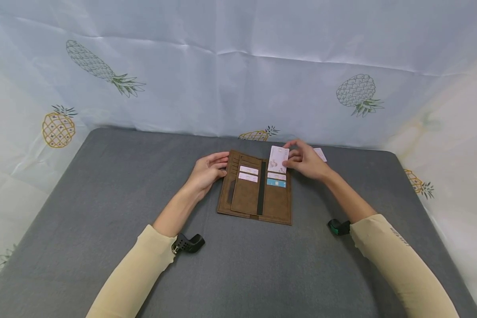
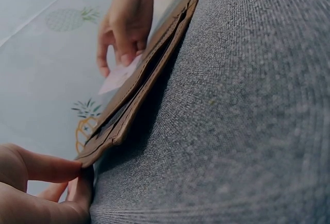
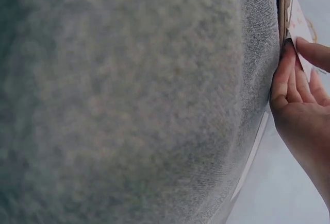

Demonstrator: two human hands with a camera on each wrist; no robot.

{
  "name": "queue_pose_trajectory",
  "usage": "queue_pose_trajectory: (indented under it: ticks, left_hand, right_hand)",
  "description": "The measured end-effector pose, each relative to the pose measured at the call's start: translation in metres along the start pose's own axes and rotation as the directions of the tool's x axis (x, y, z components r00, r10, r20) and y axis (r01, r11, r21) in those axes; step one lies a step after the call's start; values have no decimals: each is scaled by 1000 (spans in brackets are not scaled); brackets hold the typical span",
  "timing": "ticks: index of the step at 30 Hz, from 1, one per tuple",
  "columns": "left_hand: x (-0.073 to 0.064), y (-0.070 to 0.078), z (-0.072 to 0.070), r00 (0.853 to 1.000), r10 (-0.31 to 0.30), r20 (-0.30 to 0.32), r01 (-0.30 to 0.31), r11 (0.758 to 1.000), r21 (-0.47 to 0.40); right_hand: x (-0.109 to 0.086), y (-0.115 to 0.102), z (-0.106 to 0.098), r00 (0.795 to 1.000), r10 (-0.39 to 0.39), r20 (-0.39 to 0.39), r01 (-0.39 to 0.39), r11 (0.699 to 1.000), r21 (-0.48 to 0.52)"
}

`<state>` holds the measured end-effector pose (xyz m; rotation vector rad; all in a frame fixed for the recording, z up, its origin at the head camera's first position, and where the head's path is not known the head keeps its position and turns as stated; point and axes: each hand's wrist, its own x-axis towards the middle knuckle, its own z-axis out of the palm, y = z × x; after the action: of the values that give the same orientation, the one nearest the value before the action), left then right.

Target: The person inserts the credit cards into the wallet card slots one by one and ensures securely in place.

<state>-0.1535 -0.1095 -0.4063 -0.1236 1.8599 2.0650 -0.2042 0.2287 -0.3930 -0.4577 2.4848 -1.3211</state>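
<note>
A brown wallet [image 1: 245,201] lies spread out on the grey table, with a dark strip down its middle. At its left edge the left hand [image 1: 207,172] holds the upper corner between thumb and fingers, as the left wrist view also shows [image 2: 51,183]. The right hand [image 1: 307,160] pinches a pale pink card [image 1: 278,158] by its right edge, over the top of the wallet's right side. Below that card, a pink card and a blue card [image 1: 276,182] show in slots. Two pink cards [image 1: 248,173] sit in slots on the left flap.
Another pale card [image 1: 319,154] lies on the table behind the right hand, partly hidden by it. The grey table [image 1: 302,274] reaches back to a hanging pineapple-print cloth [image 1: 206,84]. Black wrist devices [image 1: 188,243] stick out from both sleeves.
</note>
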Motion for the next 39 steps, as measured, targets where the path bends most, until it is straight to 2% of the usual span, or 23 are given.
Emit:
queue_pose_trajectory:
  ticks: [6,11,23,33,39]
  left_hand:
    - [0,0,0,1000,-2,3,2,1000,0]
    - [-1,1,-1,1000,-2,4,2,1000,-2]
    - [-1,1,0,1000,2,6,-2,1000,-3]
    - [-2,2,1,1000,5,13,-5,1000,-2]
    - [-1,1,1,1000,10,10,-10,1000,0]
  right_hand:
    - [0,2,-1,1000,-20,6,20,1000,-5]
    - [-1,2,-1,1000,-3,30,3,1000,-7]
    - [-3,2,-1,994,-31,104,42,993,-107]
    - [-3,5,-2,990,-85,110,100,985,-142]
    - [-3,6,-3,990,-84,110,99,984,-145]
